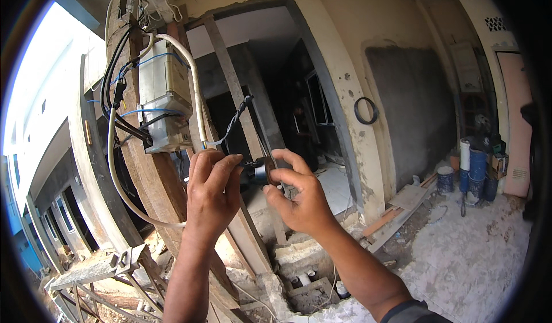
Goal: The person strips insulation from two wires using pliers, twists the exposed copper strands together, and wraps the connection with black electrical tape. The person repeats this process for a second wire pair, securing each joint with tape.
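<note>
My left hand [211, 186] is closed, its thumb and fingers pinching wires at the bared end of a thick white cable [194, 64]. A short dark strip runs from those fingertips toward my right hand [299, 193]. That hand's thumb and fingers are curled around what looks like a roll of black electrical tape [268, 170], seen edge-on. Just above my hands, a twisted wire bundle [236, 119] with a black-wrapped tip sticks up. A clear-covered meter box [165, 96] is fixed to the wooden post [150, 176] at upper left.
Black cables [109, 87] hang beside the box. A metal trestle [98, 268] stands at lower left. Below my hands is an open pit [310, 291] with pipes. A black coil [366, 111] hangs on the wall; planks [397, 211] and buckets [445, 179] are at right.
</note>
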